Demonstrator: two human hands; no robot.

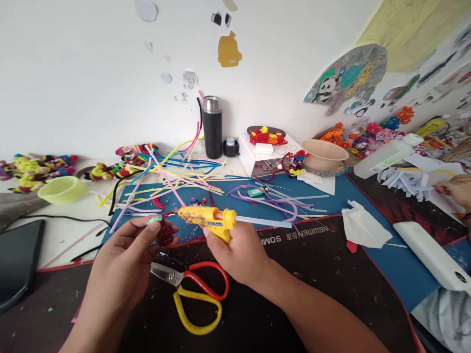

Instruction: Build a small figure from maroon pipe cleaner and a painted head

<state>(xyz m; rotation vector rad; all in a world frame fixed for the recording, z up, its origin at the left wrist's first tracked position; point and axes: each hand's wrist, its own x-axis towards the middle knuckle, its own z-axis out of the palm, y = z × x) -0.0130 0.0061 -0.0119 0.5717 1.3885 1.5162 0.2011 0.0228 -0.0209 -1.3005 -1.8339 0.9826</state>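
Observation:
My left hand [123, 250] pinches a small dark red fuzzy piece [165, 233], seemingly of pipe cleaner, with a pale green bit [154, 219] at the fingertips. In my right hand [243, 250] is a yellow hot glue gun [206, 218], its nozzle pointing left, at or close to the dark red piece. Whether the nozzle touches it I cannot tell. A clear glue stick [263, 222] juts from the gun's back end. Below both hands, scissors [196, 289] with red and yellow handles lie on the black desk mat [294, 314].
Loose pipe cleaners [184, 181] spread behind my hands. A black thermos [212, 127], a white box [257, 152] and a beige bowl [324, 156] stand near the wall. On the right are a crumpled tissue [364, 225], a white device [430, 255] and another person's hand [456, 191].

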